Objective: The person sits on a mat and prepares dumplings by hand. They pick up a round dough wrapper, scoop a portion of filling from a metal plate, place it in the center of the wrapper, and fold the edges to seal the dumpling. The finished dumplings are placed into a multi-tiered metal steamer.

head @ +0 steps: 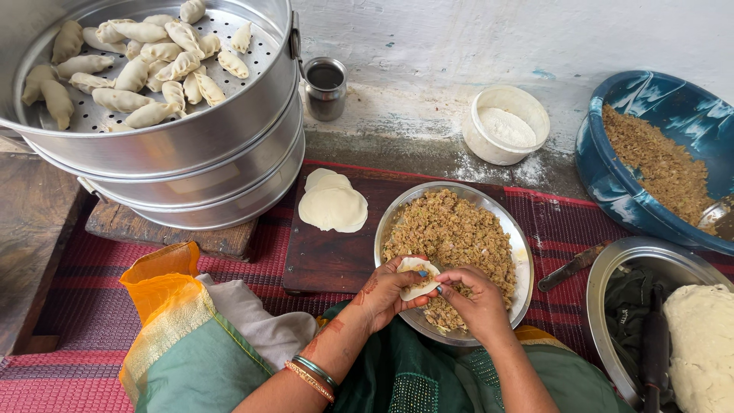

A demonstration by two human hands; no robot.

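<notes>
Left hand (386, 294): cupped the dumpling (419, 277), grip closed around it.
Right hand (475, 300): fingertips pinched the dumpling's edge.
Place: over the near rim of the filling plate (521, 260).
Risk: overfilling or a hard pinch could likely split the seam, spilling the filling.

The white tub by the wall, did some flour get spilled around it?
Yes. White powder is scattered on the grey ledge right of the white tub, beside the red mat. The rest looks tidy; both hands, left hand and right hand, pinch one dumpling.
</notes>
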